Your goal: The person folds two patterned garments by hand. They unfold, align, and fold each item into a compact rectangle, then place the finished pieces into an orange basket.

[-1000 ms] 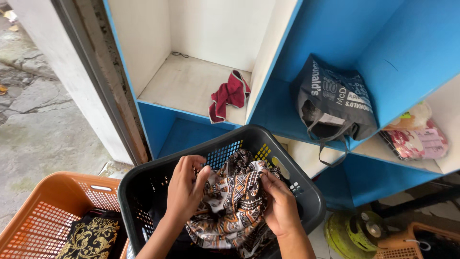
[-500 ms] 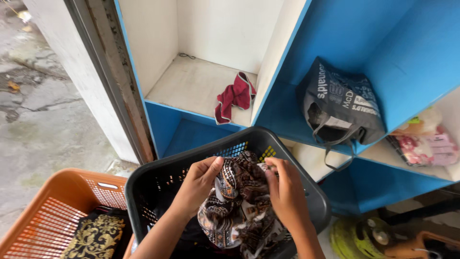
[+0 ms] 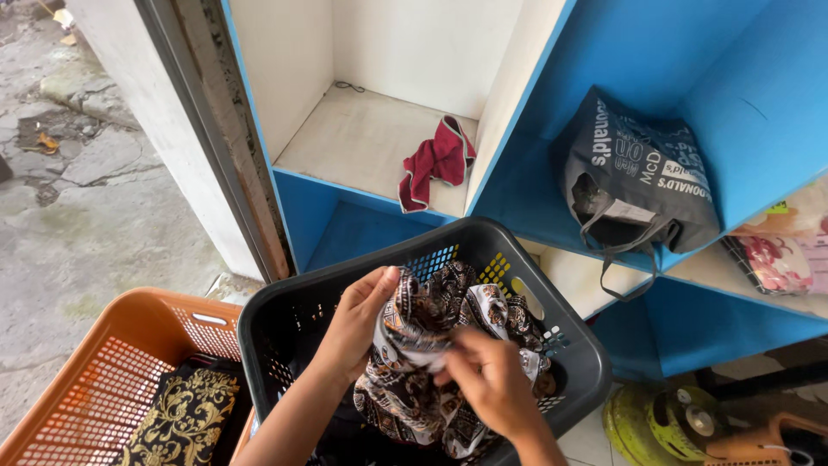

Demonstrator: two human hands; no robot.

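Note:
My left hand (image 3: 358, 324) and my right hand (image 3: 487, 380) both grip a brown, black and white patterned cloth (image 3: 414, 354) and hold it bunched up over a black plastic laundry basket (image 3: 552, 345). The left hand pinches the cloth's upper edge. The right hand closes on its middle, and the rest of the cloth hangs down into the basket.
An orange basket (image 3: 78, 397) at lower left holds a black and gold cloth (image 3: 181, 418). A blue and white shelf unit (image 3: 371, 198) behind carries a red cloth (image 3: 435, 164), a dark tote bag (image 3: 638, 173) and a floral item (image 3: 776, 259). A green gas cylinder (image 3: 655, 423) stands lower right.
The cloth has been lifted and gathered higher out of the black basket. My right hand has moved in toward the left, onto the cloth's middle.

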